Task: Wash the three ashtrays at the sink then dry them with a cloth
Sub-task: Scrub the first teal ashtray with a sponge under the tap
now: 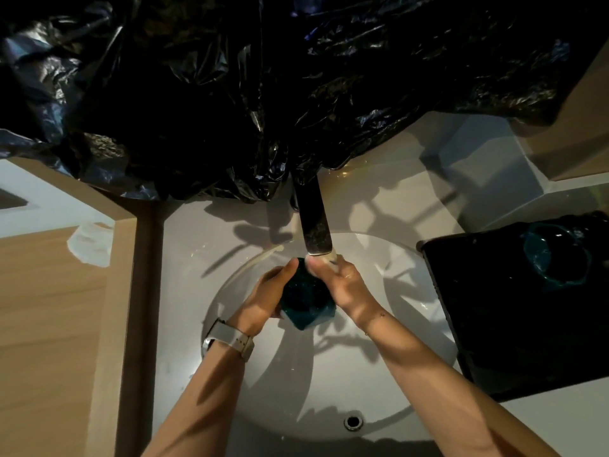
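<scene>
While hands [263,291] [346,285] grip it, ashtray [306,305] shows partly

Both hands, left hand [263,298] and right hand [346,285], gripping a dark green ashtray [306,303] under the tap [314,222], over the white sink [379,374]; another ashtray [553,258] on a black tray [514,324].

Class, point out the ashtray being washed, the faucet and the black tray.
ashtray [308,306], head view, its dark green side
faucet [314,222], head view, middle of the spout
black tray [514,311], head view, bare flat surface

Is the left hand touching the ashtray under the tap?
Touching: the head view shows the left hand gripping the green ashtray, fingers curled around its edge.
</scene>
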### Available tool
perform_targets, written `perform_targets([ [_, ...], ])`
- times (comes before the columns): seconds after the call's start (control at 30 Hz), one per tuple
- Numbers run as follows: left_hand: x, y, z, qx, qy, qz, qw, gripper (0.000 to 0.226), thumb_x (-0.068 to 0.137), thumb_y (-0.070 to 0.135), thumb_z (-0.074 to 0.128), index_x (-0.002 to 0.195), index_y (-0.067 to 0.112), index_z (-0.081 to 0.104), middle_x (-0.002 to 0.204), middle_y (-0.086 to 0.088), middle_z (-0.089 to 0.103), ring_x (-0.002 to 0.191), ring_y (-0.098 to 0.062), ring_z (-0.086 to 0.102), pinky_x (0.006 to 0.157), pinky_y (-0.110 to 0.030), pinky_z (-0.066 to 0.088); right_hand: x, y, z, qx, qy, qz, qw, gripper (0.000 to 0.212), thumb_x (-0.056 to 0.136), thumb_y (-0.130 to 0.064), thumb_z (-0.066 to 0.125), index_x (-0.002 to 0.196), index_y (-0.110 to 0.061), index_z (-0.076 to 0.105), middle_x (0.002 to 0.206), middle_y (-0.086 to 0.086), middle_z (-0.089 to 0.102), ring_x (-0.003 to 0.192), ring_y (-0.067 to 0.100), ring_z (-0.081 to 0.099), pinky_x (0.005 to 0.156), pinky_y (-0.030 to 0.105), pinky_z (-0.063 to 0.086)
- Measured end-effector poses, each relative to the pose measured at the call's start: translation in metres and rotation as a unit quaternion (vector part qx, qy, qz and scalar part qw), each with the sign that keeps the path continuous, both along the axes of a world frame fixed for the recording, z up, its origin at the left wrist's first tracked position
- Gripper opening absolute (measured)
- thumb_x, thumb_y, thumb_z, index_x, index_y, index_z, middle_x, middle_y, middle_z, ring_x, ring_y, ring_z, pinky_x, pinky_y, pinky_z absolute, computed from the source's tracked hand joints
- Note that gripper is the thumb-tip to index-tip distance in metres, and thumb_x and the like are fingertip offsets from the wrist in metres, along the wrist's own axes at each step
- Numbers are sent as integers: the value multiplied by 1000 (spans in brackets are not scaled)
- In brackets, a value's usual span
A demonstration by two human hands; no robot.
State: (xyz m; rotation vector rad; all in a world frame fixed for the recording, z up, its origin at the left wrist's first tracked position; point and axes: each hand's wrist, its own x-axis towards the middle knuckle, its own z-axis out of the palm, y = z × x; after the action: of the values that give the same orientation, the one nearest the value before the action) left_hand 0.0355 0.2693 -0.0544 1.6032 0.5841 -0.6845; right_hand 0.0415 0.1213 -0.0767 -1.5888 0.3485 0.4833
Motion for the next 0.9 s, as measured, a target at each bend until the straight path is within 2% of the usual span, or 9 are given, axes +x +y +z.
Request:
perform_targets([
  [0.13, 0, -11, -7, 12, -31, 70, 997, 49, 89, 63, 53, 96, 18, 68, 96, -9, 74, 89, -28, 70, 75, -40, 57, -20, 8, 3, -3, -21, -80, 997, 28, 88, -48, 57, 95, -22, 65, 92, 2, 72, 88, 16, 68, 81, 32, 55],
  [0.23, -10, -19, -19, 73, -70, 129, 986, 75, 69, 87, 51, 100, 20, 66, 95, -4, 73, 90, -25, 71, 85, -46, 58, -45, 16, -4, 32, 15, -122, 992, 31, 98, -39, 50, 112, -14, 61, 101, 2, 71, 93, 12, 68, 76, 20, 54],
  [0.3, -23, -27, -16, 83, -99, 166, 978, 60, 82, 73, 55, 103, 17, 59, 95, -3, 71, 90, -22, 69, 81, -40, 58, -39, 17, -6, 47, 60, -141, 987, 31, 98, -36, 52, 111, -10, 64, 103, 8, 72, 97, 21, 69, 82, 30, 57],
  [0.37, -35, -34, -17, 38, -105, 228, 967, 47, 88, 59, 58, 101, 14, 52, 94, -4, 67, 91, -22, 69, 77, -37, 58, -20, 11, -9, -5, 61, -91, 994, 43, 89, -51, 58, 104, -11, 67, 100, 10, 73, 95, 24, 70, 88, 42, 55],
  [0.47, -44, -37, -18, -23, -66, 288, 955, 42, 92, 57, 55, 105, 18, 48, 106, -7, 63, 101, -26, 66, 89, -51, 56, -3, 6, -8, -64, 46, 7, 997, 50, 83, -60, 61, 108, -17, 66, 102, 4, 72, 96, 18, 68, 91, 35, 53],
  [0.63, -38, -17, -5, -69, -35, 198, 977, 39, 97, 40, 56, 108, 5, 44, 110, -16, 62, 92, -24, 68, 63, -35, 59, -7, 0, -11, -51, -9, 2, 999, 28, 88, -39, 66, 105, -17, 66, 100, 2, 73, 96, 19, 69, 91, 33, 53],
  [0.73, -25, 5, 0, -83, -22, 97, 992, 47, 91, 48, 60, 105, 5, 47, 111, -22, 65, 86, -29, 70, 60, -34, 58, 5, -11, -7, 40, -37, 26, 998, 24, 93, -16, 62, 109, 3, 62, 107, 20, 69, 104, 28, 66, 98, 37, 51],
  [0.8, -15, 6, 1, -90, -18, 63, 994, 52, 90, 55, 56, 114, 9, 54, 110, -18, 68, 89, -32, 72, 59, -37, 59, 12, -13, 1, 54, -37, 56, 996, 24, 93, -19, 64, 107, 0, 65, 107, 18, 70, 105, 27, 67, 97, 36, 52],
  [0.9, -2, -8, -4, -31, -57, 98, 993, 38, 96, 49, 54, 106, 13, 60, 101, -13, 70, 87, -31, 71, 65, -46, 61, 12, -4, 10, 16, -31, 19, 999, 25, 87, -29, 69, 104, -11, 69, 100, 9, 74, 97, 23, 69, 94, 39, 53],
])
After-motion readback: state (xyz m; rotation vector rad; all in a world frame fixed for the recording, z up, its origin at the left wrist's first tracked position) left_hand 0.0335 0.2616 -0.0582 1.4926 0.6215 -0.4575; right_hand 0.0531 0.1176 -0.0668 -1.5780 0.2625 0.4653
